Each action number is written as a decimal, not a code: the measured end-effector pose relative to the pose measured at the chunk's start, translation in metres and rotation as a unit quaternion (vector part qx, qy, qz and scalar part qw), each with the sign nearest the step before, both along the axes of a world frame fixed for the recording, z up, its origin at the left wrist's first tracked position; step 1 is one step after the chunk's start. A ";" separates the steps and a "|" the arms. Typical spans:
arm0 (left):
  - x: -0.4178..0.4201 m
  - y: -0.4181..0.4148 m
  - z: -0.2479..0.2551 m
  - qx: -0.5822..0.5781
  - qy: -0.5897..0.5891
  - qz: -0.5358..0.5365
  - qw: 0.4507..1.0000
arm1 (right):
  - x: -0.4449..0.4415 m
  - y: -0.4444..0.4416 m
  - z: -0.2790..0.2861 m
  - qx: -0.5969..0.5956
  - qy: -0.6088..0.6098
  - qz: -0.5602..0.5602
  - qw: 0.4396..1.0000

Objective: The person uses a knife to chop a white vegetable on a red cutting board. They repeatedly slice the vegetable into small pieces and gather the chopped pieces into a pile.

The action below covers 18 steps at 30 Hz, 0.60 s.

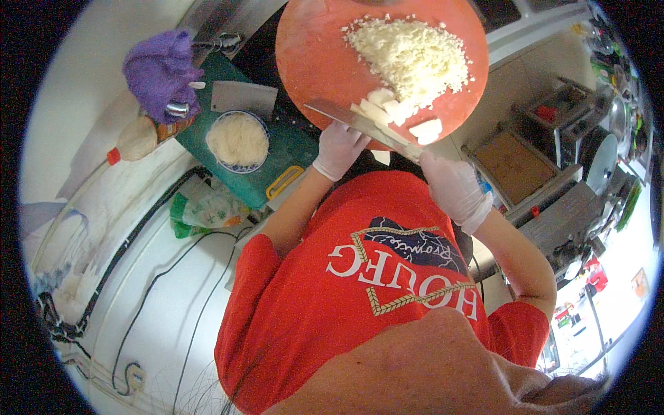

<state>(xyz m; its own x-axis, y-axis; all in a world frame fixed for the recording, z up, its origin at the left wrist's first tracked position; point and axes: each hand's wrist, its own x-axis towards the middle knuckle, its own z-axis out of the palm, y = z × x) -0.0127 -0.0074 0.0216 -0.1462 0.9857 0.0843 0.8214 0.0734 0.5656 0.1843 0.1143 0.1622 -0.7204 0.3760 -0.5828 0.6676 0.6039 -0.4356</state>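
A round red cutting board (316, 57) lies before me, with a heap of finely chopped pale food (410, 57) on its far right part. Larger pale slices (381, 106) and a few thick pieces (427, 130) sit nearer its front edge. My right hand (454, 189), in a thin clear glove, grips the handle of a long-bladed knife (363, 124). Its blade slants up to the left across the board's near edge. My left hand (340, 150), also gloved, has its fingers bent against the near side of the blade; their tips are partly hidden.
On the left, a green cutting board (228, 184) with a yellow handle (284, 181) carries a cleaver (244, 97) and a patterned bowl (238, 141) of pale shredded or minced food. Beyond are a purple cloth (158, 72), a red-capped bottle (137, 140) and a plastic bag (207, 207).
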 end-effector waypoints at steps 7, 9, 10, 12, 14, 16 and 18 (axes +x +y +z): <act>-0.001 0.002 0.001 0.003 -0.003 0.003 1.000 | 0.004 -0.004 -0.011 -0.004 0.038 -0.016 0.999; -0.001 0.003 0.001 0.027 -0.009 0.011 1.000 | 0.003 -0.005 -0.015 -0.008 0.042 -0.021 0.999; 0.000 0.004 0.001 0.038 -0.013 0.014 0.999 | 0.001 -0.005 -0.016 -0.011 0.044 -0.024 0.999; -0.001 0.006 0.006 0.024 -0.028 0.014 0.999 | -0.008 0.000 -0.019 -0.031 0.033 -0.023 0.999; -0.001 0.007 0.007 0.018 -0.036 0.013 0.999 | -0.013 0.003 -0.020 -0.045 0.023 -0.023 0.998; -0.001 0.006 0.007 0.020 -0.037 0.010 0.999 | -0.014 0.004 -0.019 -0.054 0.013 -0.026 0.998; -0.002 0.007 0.008 0.017 -0.046 0.004 0.999 | -0.013 0.003 -0.031 -0.063 0.025 -0.025 0.997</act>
